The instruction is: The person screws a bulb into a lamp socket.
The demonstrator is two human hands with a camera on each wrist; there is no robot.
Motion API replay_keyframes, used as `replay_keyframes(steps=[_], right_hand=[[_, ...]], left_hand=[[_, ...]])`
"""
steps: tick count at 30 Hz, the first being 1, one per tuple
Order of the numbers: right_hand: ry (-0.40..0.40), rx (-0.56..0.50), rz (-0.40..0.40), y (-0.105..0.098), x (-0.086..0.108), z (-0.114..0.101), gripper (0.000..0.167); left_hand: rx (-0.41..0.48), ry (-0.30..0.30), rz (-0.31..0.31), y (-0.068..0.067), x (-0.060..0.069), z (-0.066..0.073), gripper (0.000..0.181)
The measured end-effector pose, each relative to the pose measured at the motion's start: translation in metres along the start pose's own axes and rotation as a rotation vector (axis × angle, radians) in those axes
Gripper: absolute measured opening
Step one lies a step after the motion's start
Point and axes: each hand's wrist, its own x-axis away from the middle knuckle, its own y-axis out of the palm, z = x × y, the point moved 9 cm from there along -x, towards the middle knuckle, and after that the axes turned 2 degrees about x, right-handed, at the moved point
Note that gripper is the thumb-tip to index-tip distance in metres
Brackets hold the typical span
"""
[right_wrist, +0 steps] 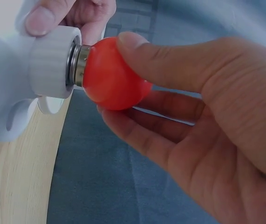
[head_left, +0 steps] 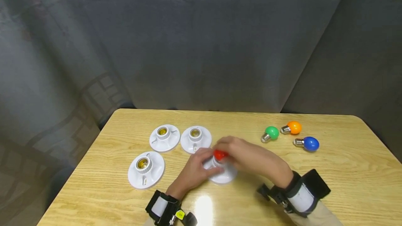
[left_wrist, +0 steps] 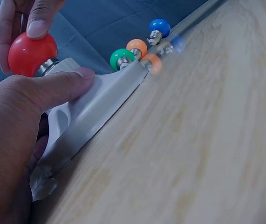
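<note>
A red bulb (head_left: 220, 155) stands at the mouth of a white round socket base (head_left: 226, 176). My right hand (head_left: 252, 158) pinches the bulb between thumb and fingers; in the right wrist view part of the metal screw base of the bulb (right_wrist: 115, 77) shows outside the socket collar (right_wrist: 53, 61). My left hand (head_left: 196, 172) holds the socket base, its thumb lying on the top near the collar, as the left wrist view shows; its other fingers are partly hidden there behind the base (left_wrist: 93, 107).
Three more white socket bases, at back left (head_left: 172, 143), back middle (head_left: 205, 137) and front left (head_left: 157, 173), hold no bulbs. Green (head_left: 272, 133), orange (head_left: 295, 127) and blue (head_left: 311, 143) bulbs lie at the right. A dark curtain (head_left: 207, 51) hangs behind the table.
</note>
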Motion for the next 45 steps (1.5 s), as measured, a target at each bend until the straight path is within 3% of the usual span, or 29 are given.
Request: replay_keyframes(steps=[7,17,36,45], right_hand=[[-0.003,0.050,0.040,0.0011,-0.0032,-0.0010,0.026],[0.056,0.076,0.088,-0.0016,-0.0046,-0.0002,0.012],[0.145,0.175,0.252,-0.0038,-0.0083,0.0026,0.036],[0.220,0.128,0.181,-0.0025,-0.0048,0.0035,0.032]], left_hand=[[-0.011,0.020,0.007,-0.0009,0.0004,0.0002,0.052],[0.011,0.018,-0.004,0.0001,-0.0003,0.0016,0.050],[0.018,0.010,0.012,-0.0010,-0.0005,0.0018,0.036],[0.051,0.025,0.002,0.0004,-0.0005,0.0021,0.040]])
